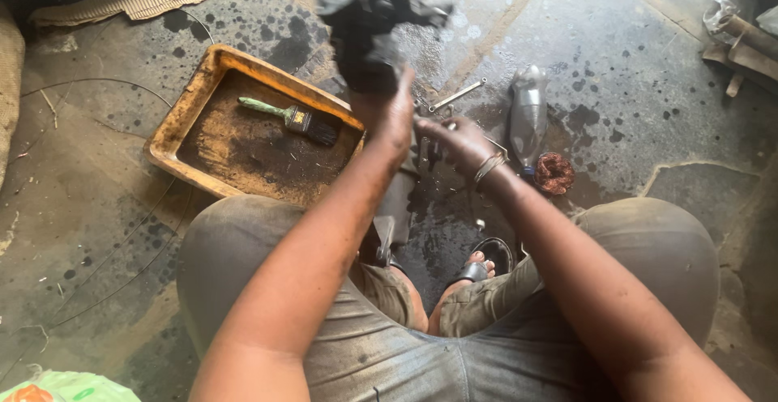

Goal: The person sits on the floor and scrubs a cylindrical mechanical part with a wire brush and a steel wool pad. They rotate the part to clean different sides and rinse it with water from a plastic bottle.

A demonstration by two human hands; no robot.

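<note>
Gripping a dark, greasy metal engine part [369,25] from below, the left hand [391,118] is closed around its lower end and holds it raised above the oil-stained stone floor [632,53]. The part is blurred, so its exact kind cannot be told. The right hand [455,141] sits just beside the left, lower down, fingers curled loosely; whether it grips anything small is not clear. Metal bangles [489,165] ring that wrist.

Both hands look slick with oil, and the part seems heavy and top-heavy in a one-handed hold. A slip could likely drop it onto the sandalled foot [478,266] directly beneath, between the knees, or onto the loose spanner [458,94] lying on the floor close by.

Just beyond the right hand lies a grimy plastic bottle [528,114] on its side, with a reddish scouring wad [554,173] near its base; a swing of the part could probably knock the bottle rolling. To the left, a rusty orange tray [182,118] holds dark residue and a green-handled paintbrush [288,116]. Thin wire [121,244] curls across the floor by the left knee, a likely snag.
</note>
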